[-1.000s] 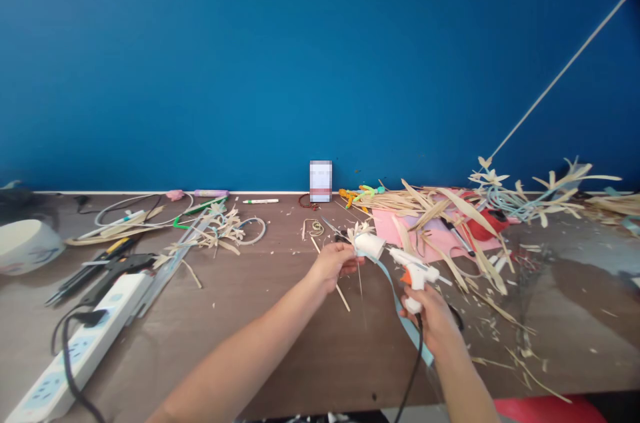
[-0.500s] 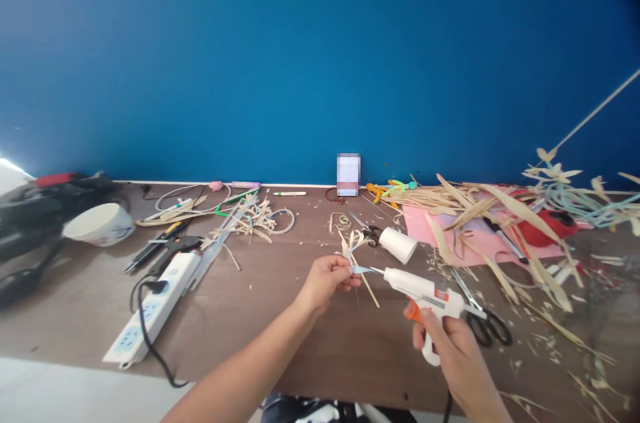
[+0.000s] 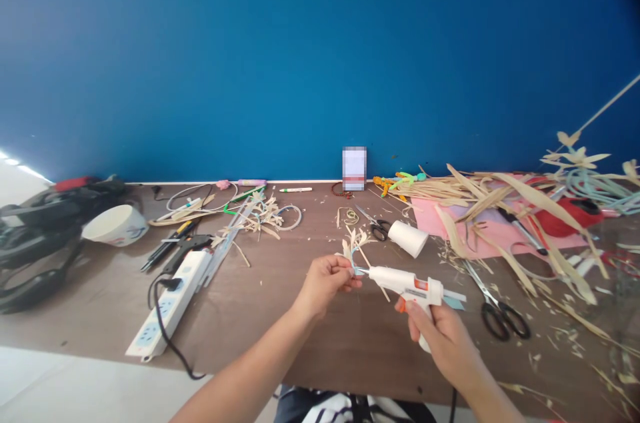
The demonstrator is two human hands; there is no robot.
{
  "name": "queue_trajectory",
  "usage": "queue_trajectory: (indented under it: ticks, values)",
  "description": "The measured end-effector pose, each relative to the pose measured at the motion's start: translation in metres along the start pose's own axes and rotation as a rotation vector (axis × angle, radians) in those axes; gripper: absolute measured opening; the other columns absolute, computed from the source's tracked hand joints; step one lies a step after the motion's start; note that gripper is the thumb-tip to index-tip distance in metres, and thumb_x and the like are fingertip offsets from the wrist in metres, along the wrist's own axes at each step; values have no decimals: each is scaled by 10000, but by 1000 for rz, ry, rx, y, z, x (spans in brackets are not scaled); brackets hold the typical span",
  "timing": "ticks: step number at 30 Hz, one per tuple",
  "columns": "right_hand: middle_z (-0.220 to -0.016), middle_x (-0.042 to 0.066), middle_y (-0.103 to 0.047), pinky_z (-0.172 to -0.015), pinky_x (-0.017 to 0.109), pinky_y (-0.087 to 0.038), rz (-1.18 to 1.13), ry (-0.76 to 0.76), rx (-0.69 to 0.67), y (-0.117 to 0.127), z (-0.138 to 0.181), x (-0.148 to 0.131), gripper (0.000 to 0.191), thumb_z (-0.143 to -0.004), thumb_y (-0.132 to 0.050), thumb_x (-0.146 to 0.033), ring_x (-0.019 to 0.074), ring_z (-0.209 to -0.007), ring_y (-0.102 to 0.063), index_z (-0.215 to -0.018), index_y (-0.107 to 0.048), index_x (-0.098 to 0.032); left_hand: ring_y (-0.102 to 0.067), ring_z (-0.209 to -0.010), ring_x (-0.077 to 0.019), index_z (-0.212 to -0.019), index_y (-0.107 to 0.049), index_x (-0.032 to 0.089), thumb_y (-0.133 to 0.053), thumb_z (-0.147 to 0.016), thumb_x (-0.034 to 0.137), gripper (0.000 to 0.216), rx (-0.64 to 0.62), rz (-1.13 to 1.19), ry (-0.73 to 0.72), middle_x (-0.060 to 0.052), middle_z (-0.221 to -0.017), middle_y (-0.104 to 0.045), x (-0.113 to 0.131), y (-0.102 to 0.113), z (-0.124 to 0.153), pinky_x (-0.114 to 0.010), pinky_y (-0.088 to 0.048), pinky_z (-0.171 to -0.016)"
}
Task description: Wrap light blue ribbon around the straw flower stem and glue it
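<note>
My right hand (image 3: 434, 328) grips a white hot glue gun (image 3: 395, 280) with an orange trigger, its nozzle pointing left. In the pinched fingers of my left hand (image 3: 333, 274) is a light blue strip (image 3: 359, 271), and the glue gun's tip meets it or sits very close. Just behind those fingers shows a small pale flower of dried leaf (image 3: 356, 241); whether it is held or lies on the table is unclear. A white paper cup (image 3: 409, 238) lies on its side beyond the glue gun. Black-handled scissors (image 3: 504, 320) rest right of my right hand.
On the left stand a white power strip (image 3: 173, 306) with a black plug, another glue gun (image 3: 187, 252) and a white bowl (image 3: 115, 225). Dried leaf strips (image 3: 493, 200) cover pink paper (image 3: 430, 213) at the right. Smaller scissors (image 3: 380, 228) lie behind the cup.
The glue gun has shifted left, bringing its nozzle closer to my left fingers and further over the blue strip. My left hand has hardly moved. The view has turned slightly left.
</note>
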State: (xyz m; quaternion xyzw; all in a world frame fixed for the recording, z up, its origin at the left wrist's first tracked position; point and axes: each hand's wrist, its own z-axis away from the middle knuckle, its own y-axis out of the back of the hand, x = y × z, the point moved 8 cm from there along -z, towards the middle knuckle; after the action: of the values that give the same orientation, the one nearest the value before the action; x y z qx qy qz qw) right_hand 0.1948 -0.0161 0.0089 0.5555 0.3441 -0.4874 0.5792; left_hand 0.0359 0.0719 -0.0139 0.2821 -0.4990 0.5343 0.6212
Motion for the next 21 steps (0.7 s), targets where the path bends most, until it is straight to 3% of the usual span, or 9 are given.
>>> queue_trajectory:
  ticks: [6,15,21]
  values:
    - [-502,-22,-462,-505,259,-405,-5,-15,8,0,0,3,538,-739,-411,-556,148,-489,-462,-1046,-526,-130,-630,-572,-146,-660,-572,119,-641,-599,237,149,-22,-25,10,-59,-621,-658,1,-1,0,-189,-428,-504]
    - [-472,-37,-425,-459,238,-373,64,22,10,1,-1,3,439,-761,-414,-502,133,-450,-430,-971,-562,-146,-634,-593,-149,-667,-585,121,-646,-602,261,166,-61,-50,21,-66,-655,-666,2,-3,0,-188,-430,-512]
    - [-445,-27,-476,-455,236,-368,135,81,72,10,0,-5,348,-733,-480,-453,142,-435,-452,-894,-616,-176,-631,-582,-132,-667,-579,124,-629,-621,241,135,-77,-69,13,-43,-632,-656,3,-2,0,-175,-425,-511]
